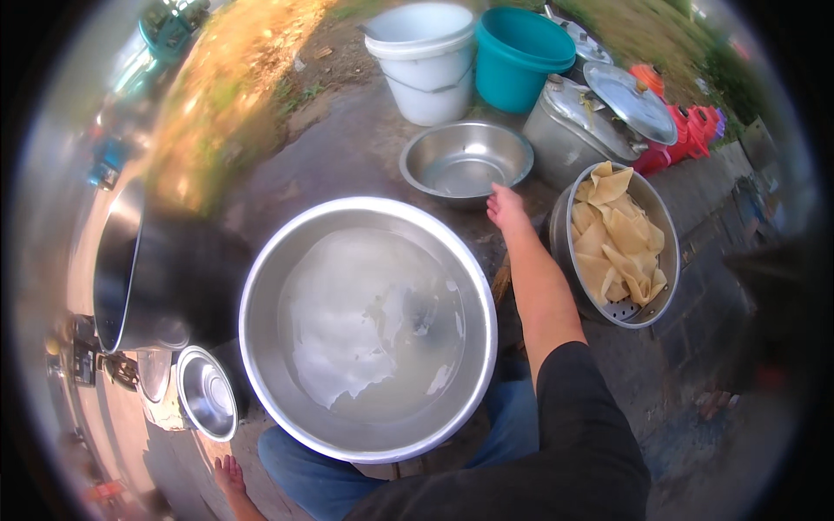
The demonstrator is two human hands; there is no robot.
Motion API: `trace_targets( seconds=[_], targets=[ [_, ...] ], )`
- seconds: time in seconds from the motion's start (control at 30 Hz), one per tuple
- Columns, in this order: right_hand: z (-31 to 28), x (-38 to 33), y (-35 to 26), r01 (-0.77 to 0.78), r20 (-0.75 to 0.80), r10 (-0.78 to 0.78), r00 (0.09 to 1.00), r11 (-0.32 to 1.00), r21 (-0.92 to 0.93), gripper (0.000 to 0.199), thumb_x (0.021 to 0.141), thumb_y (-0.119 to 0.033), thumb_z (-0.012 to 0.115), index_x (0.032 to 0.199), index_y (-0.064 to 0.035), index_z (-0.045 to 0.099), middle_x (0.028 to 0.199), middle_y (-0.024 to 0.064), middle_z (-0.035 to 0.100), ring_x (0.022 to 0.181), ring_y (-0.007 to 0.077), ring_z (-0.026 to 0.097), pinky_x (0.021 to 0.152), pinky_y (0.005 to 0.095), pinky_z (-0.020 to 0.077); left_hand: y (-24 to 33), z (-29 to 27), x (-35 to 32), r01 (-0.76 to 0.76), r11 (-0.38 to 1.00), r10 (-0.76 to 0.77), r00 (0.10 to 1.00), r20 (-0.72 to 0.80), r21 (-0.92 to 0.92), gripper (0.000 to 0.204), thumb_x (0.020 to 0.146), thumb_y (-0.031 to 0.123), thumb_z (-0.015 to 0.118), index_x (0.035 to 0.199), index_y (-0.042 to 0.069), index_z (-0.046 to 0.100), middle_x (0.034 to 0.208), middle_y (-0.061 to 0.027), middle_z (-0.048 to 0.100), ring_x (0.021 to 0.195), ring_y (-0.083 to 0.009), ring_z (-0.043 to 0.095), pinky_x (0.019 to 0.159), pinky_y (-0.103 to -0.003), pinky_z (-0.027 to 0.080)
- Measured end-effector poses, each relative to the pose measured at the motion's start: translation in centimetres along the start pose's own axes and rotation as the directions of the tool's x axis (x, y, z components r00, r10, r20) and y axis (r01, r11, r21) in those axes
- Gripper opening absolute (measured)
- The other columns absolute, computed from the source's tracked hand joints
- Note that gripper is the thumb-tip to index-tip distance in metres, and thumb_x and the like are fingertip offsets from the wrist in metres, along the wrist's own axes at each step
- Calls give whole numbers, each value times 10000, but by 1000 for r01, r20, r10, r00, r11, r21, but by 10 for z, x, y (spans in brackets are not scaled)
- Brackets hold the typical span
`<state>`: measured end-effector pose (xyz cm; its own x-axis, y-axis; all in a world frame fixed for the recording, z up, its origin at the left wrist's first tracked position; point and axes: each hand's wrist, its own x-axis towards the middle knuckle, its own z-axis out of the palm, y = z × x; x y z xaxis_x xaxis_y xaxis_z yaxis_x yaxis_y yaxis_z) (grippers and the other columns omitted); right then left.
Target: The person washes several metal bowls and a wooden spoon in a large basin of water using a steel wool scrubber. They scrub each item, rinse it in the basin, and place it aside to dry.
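My right hand reaches forward and is closed at the near right rim of a shallow metal basin. That basin looks to have nothing in it. Between my knees stands a large, wide metal basin with cloudy water in it, reflecting the sky. My left hand hangs low on the left, its fingers loosely apart and holding nothing. A small shiny metal bowl is the thing nearest to it, apart from the fingers.
Behind the shallow basin stand a white bucket and a teal bucket. A lidded metal pot is beside them. On the right, a perforated metal pot holds pale folded sheets. A tall dark pot stands left.
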<state>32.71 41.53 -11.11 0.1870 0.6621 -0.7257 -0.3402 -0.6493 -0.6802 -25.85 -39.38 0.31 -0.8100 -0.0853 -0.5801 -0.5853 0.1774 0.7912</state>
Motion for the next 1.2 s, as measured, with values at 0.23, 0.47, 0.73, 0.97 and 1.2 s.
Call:
trace_targets(
  seconds=[0.23,0.47,0.73,0.97,1.2],
  targets=[
    [4,-56,-9,4,-170,19,985,991,134,465,781,-84,655,1216,-21,503,1267,148,497,1095,328,534,872,552,458,39,79,-75,-301,938,312,949,-43,173,530,948,295,476,1430,106,360,1320,-132,535,1190,-258,542,911,-365,434],
    [-16,-97,-25,117,-46,-108,993,960,256,338,809,-99,613,1129,-40,521,1083,108,575,917,266,597,789,452,520,77,178,-126,-589,794,542,797,267,150,453,937,278,574,1343,95,491,1125,-69,631,960,-150,620,727,-255,470],
    [-23,-221,-3,114,169,-170,971,948,297,162,766,-42,618,914,-52,553,866,41,590,777,171,607,715,339,485,36,318,-256,-494,857,251,648,719,146,832,861,404,655,1475,44,224,1130,-114,635,956,-197,629,759,-308,492],
    [12,-315,138,4,416,-42,908,996,91,244,719,-57,664,948,-25,585,861,49,575,793,185,577,697,368,473,-35,388,-317,-106,994,55,524,850,1,702,863,349,636,1388,-1,327,1232,-186,531,1077,-300,580,863,-427,497],
    [-5,-297,190,882,878,-195,436,287,-374,604,673,-302,786,1191,-63,589,1330,190,474,1223,345,462,983,470,388,-54,348,-255,-112,988,29,809,587,104,368,791,65,557,1136,-50,497,1015,-141,587,891,-276,632,694,-432,550]
  ],
)
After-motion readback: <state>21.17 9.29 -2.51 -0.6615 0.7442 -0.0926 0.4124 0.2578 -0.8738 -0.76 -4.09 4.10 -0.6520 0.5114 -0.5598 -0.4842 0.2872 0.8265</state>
